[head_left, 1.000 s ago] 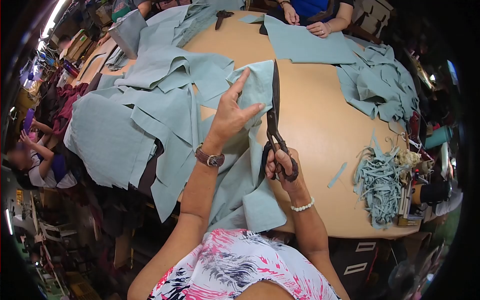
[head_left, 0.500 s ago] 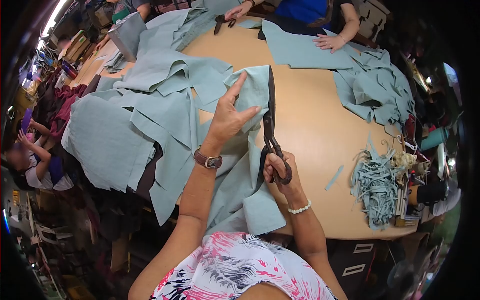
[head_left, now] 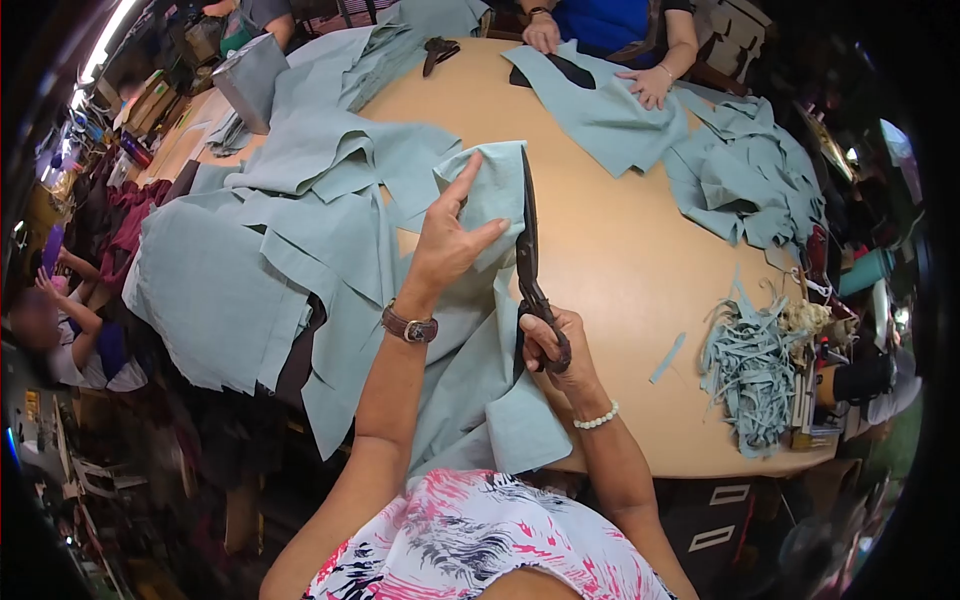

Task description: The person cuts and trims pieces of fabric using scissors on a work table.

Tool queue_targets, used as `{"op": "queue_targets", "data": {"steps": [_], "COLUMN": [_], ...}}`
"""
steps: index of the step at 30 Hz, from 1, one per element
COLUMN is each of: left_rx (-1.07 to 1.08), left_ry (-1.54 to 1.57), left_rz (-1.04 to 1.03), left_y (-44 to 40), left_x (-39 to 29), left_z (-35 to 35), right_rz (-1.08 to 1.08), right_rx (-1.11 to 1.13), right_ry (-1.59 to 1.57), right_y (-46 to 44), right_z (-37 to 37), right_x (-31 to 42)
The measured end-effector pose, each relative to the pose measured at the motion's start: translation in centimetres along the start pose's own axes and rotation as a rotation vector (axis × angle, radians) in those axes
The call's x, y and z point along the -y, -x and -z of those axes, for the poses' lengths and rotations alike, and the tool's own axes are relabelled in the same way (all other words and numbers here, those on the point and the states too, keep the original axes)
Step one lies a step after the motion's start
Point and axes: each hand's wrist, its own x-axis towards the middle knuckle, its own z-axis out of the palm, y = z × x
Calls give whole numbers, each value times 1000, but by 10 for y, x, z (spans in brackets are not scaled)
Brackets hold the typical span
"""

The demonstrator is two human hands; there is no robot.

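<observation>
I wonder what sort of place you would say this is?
Probably a sewing or garment workshop: the right hand holds large scissors, cut cloth pieces are spread over the table, and thin fabric scraps lie heaped nearby.

scissors [head_left: 529,240] between cloth pile [head_left: 215,285], left, and scrap heap [head_left: 750,370], right

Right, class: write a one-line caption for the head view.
The right hand holds dark shears against blue-green cloth that the left hand steadies.

Showed creased, pale blue-green cloth [head_left: 497,190] near the front edge of the table [head_left: 620,270]; included dark scissors [head_left: 528,235] alongside, pointed toward the far edge.
</observation>
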Motion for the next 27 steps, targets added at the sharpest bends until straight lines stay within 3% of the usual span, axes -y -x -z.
{"op": "queue_targets", "data": {"steps": [5,8,11,14,17,20,27], "left_rx": [-77,-276,-153,-59,42,-67,-53], "left_ry": [-66,324,521,296,308,267,99], "left_rz": [23,128,286,96,176,169,30], "left_y": [-1,-20,-32,-35,-36,-35,-29], "left_x": [-2,8,-4,-6,0,4,2], "left_z": [0,15,34,34,36,26,19], "right_rz": [-34,-49,-42,-34,-28,-20,18], "right_rx": [-24,-9,12,0,-5,32,122], "right_ry": [39,33,26,33,48,-7,-88], "right_y": [2,0,-1,-1,2,2,3], "right_z": [-4,-3,0,-2,-4,1,6], "right_x": [0,-1,-4,0,1,-2,-2]}}
